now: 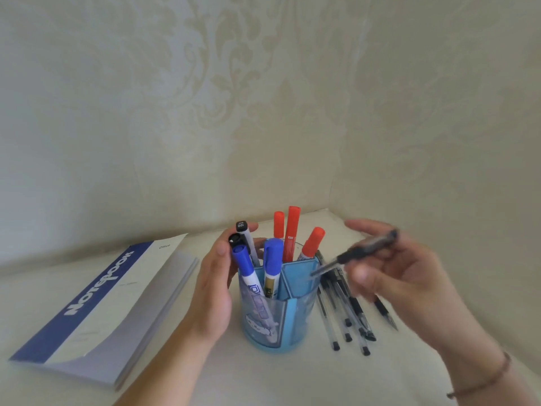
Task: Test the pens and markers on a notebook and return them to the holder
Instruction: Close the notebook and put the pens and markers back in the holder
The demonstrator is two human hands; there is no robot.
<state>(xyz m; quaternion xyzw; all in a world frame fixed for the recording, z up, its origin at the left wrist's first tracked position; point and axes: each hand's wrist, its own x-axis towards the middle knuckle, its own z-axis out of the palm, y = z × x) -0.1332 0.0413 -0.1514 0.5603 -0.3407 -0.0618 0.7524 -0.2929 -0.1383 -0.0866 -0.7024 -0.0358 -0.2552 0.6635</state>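
Markers (291, 234) stand in the blue holder (278, 312) steadied by the left hand (212, 291), while the right hand (404, 276) grips one black pen (355, 254) over it; several pens (347, 312) lie on the desk (263, 379), the notebook (96, 315) closed.

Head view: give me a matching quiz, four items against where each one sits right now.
Items:
1. notebook
2. red markers
3. loose pens
4. black pen

Places:
A. on the table, right of the holder
B. in the right hand
C. closed, left of the holder
D. standing in the holder

Pairs: 1-C, 2-D, 3-A, 4-B
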